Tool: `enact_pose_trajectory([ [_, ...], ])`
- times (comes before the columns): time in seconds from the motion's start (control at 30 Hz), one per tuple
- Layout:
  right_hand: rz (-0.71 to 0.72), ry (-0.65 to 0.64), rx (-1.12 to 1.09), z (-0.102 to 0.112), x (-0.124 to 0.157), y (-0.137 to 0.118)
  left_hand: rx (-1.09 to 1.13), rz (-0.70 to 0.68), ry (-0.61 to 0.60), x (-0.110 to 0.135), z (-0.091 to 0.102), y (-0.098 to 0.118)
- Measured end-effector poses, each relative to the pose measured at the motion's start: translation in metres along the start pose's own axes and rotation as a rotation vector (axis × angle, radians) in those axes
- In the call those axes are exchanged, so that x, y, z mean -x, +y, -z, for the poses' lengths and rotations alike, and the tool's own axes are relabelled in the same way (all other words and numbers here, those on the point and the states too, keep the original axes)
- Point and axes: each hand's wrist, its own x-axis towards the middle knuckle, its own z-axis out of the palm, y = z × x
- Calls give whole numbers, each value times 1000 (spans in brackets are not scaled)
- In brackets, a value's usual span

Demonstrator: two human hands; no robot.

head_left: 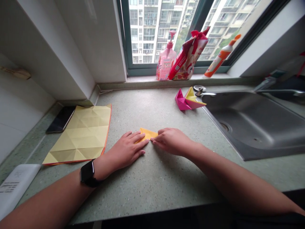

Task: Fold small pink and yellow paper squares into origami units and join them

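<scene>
A small folded piece of yellow paper lies on the speckled grey-green countertop, in front of me at the middle. My left hand rests flat over its left side, with a black smartwatch on that wrist. My right hand comes in from the right, its fingertips pressed against the paper's right part. The two hands nearly meet, and they hide the lower part of the fold.
To the left lie a creased yellow sheet with orange edges and a black phone. A pink-and-yellow origami figure stands near a steel sink. Bottles and a red-and-white bag line the windowsill.
</scene>
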Motion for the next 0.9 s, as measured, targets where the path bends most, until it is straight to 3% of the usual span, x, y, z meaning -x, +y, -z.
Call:
enact_pose_trajectory([
  [0.23,-162,-39,28,9,3,15,35,11,8,0,0,1],
  [0.5,-189,-67,103,17,5,15,-12,4,13,-3,-3,2],
  [0.6,-176,19,102,17,3,15,-48,5,5,-4,-4,4],
  [0.73,-45,247,16,2,-6,16,-50,13,45,-8,-4,6],
  [0.9,239,261,-91,-21,-14,11,-27,0,54,-11,-3,4],
])
